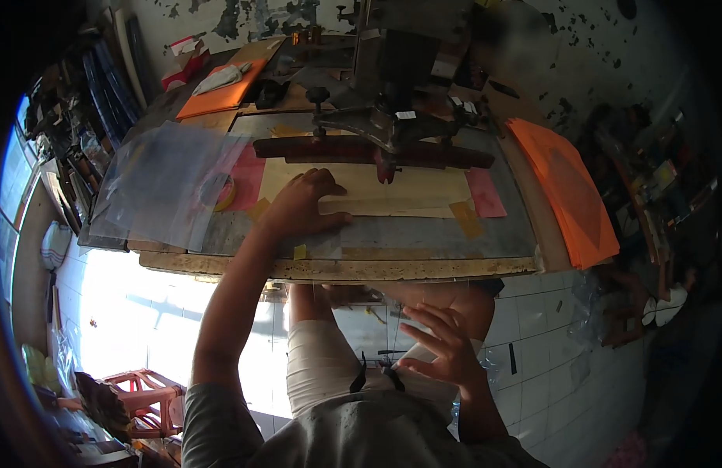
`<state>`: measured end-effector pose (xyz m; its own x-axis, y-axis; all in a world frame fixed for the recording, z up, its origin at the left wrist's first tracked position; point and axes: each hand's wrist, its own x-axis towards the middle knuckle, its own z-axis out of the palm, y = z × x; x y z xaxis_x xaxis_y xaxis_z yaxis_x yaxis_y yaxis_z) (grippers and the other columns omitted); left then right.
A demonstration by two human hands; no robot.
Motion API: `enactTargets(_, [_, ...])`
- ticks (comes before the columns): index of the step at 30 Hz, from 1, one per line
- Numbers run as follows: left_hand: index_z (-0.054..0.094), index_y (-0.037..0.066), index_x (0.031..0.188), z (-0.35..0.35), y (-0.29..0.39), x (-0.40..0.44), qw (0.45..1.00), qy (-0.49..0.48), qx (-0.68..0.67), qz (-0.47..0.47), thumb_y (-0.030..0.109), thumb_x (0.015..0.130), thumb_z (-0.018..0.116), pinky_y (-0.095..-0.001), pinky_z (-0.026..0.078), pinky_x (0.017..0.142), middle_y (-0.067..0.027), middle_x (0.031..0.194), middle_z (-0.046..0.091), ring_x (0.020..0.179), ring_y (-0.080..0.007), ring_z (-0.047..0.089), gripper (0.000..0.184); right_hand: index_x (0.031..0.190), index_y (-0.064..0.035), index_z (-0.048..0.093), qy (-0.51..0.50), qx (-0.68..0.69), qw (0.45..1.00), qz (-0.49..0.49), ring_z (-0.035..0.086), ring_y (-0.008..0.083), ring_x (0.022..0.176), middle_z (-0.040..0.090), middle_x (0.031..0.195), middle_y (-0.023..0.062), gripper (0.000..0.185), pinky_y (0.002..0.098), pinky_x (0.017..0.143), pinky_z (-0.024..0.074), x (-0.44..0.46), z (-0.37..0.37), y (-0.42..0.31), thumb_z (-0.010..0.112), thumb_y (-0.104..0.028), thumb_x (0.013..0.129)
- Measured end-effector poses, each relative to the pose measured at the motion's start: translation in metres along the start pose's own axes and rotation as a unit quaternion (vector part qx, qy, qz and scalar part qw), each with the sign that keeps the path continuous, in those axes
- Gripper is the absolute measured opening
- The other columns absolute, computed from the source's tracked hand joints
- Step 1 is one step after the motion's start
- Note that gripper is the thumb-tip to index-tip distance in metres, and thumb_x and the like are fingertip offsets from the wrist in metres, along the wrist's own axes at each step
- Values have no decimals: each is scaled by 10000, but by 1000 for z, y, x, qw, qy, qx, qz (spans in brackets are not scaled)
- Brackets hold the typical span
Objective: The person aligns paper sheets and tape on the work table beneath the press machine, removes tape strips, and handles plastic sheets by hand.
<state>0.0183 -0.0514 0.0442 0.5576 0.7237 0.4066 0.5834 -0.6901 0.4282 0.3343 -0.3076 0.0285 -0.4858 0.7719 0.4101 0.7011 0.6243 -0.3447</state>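
My left hand (308,204) rests on the cream sheet (400,189) on the metal-topped bench, fingers spread near the sheet's left end. Pink paper (486,193) shows beyond the sheet's right end, and more pink lies at its left. A brown tape piece (465,219) crosses the sheet's lower right edge. My right hand (441,343) hangs above my lap in front of the bench, its fingers apart and nothing between them. Just behind the sheet stands a dark press bar (372,151) with a metal bracket.
Clear plastic sheets (154,183) and a tape roll (224,193) lie at the left. Orange sheets (567,195) are stacked at the right, others (228,90) at the back left under a cloth. A pink stool (146,402) stands lower left. Someone's partly visible figure is at far right.
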Motion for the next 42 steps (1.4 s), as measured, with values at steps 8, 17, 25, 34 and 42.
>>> enactTargets(8, [784, 70, 1097, -16, 7, -22, 997, -24, 9, -78, 378, 790, 887, -431, 514, 1020, -108, 1122, 693, 1135, -305, 663, 447, 1357, -43, 668, 103, 16, 990, 94, 599, 321, 1329, 671, 1368, 149, 489, 439, 1118, 468, 89, -32, 131, 793, -235, 926])
enactTargets(17, [785, 97, 1088, -21, 27, -22, 987, -13, -57, -151, 310, 781, 903, -431, 514, 1022, -85, 1137, 671, 1152, -298, 643, 392, 1301, -107, 730, -28, 55, 997, 44, 599, 241, 1163, 608, 1170, 71, 405, 353, 998, 503, 146, -21, 211, 802, -165, 908])
enactTargets(25, [780, 95, 1069, -14, 20, -19, 997, 27, -24, -67, 280, 802, 891, -431, 506, 1033, -101, 1199, 661, 1258, -301, 601, 343, 1080, -50, 728, 18, 202, 974, 104, 638, 145, 987, 657, 1038, 15, 144, 308, 940, 500, 141, -25, 215, 749, -134, 965])
enactTargets(34, [710, 11, 1162, -7, 1, -22, 916, 88, -344, -185, 274, 1007, 745, -273, 528, 809, -55, 1001, 794, 870, -127, 712, 308, 1178, -21, 713, 112, 354, 912, 174, 683, 89, 921, 747, 1006, 29, 199, 254, 841, 535, 142, -30, 214, 703, -159, 1035])
enactTargets(42, [638, 32, 1314, -13, 3, -23, 908, 146, -341, -195, 226, 1029, 720, -236, 494, 695, -75, 1008, 802, 827, -89, 715, 355, 1244, -14, 636, 131, 381, 903, 148, 717, 136, 893, 768, 960, 99, 228, 276, 803, 558, 143, -37, 207, 670, -94, 1034])
